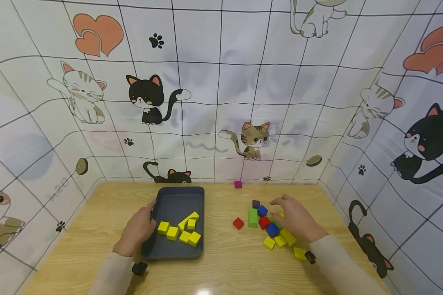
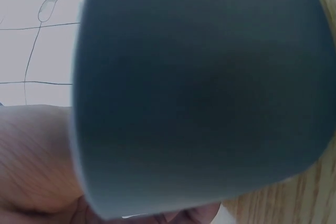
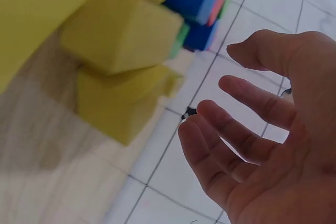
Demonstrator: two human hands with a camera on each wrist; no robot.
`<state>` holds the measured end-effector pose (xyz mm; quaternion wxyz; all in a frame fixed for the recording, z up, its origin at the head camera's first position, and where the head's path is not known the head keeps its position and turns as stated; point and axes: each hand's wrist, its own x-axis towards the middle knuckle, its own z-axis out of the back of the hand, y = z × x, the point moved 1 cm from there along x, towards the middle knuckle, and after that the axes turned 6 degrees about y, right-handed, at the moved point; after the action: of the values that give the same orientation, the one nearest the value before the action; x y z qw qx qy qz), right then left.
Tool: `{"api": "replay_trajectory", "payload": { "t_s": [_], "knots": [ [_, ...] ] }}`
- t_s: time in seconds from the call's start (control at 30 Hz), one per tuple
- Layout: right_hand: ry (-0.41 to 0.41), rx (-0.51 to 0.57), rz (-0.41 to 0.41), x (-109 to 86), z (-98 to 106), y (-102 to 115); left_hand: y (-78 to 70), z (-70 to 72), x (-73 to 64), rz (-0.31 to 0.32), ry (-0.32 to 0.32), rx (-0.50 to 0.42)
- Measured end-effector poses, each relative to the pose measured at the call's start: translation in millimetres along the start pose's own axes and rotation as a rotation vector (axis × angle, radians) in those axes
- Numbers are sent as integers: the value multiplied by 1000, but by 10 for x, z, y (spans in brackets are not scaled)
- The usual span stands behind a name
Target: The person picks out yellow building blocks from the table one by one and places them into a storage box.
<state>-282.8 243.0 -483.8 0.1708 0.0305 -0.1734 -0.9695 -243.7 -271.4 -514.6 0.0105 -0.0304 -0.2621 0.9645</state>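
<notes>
At the left, a dark grey tray (image 1: pixel 179 201) lies on the table with several yellow blocks (image 1: pixel 172 233) in its lower half, one of them arch-shaped. My left hand (image 1: pixel 135 230) grips the tray's left rim. The tray's wall (image 2: pixel 205 87) fills most of the left wrist view and hides part of the fingers. Above a loose pile of blocks on the right is my right hand (image 1: pixel 299 219), its fingers apart and loosely bent, with nothing between them. Near it are yellow blocks (image 3: pixel 123 30), a blue block (image 1: pixel 272 230), a red block (image 1: pixel 264 223) and a green block (image 1: pixel 252 218).
A single red block (image 1: pixel 238 223) lies left of the pile. A magenta block (image 1: pixel 238 184) sits at the back edge of the wooden table (image 1: pixel 221 262). One yellow block (image 1: pixel 300 254) is by the right wrist. Cat-print cloth walls (image 1: pixel 199 82) enclose the back and sides.
</notes>
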Motion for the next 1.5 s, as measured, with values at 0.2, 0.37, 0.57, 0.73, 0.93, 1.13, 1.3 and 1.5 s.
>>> {"api": "replay_trajectory", "payload": {
  "t_s": [0.2,0.37,0.57,0.73,0.93,1.13,1.3,1.5],
  "knots": [
    [47,26,-17,-10,-26,-158,5,-12,20,0,-5,-3],
    [67,60,-37,-1,-64,-213,6,-14,7,11,-9,-3],
    [77,65,-61,17,-111,-214,20,-6,-14,14,-5,-11],
    [78,57,-59,46,-157,-223,40,-12,-12,23,-1,-12],
    [71,40,-58,57,-169,-210,12,-8,-4,26,-2,-15],
    [69,33,-64,65,-162,-181,9,-7,-3,21,-7,-3],
    [75,34,-81,78,-182,-187,15,-11,-5,23,-7,-2],
    [66,50,-91,100,-165,-174,6,-10,1,30,-10,-5]
  ]
}}
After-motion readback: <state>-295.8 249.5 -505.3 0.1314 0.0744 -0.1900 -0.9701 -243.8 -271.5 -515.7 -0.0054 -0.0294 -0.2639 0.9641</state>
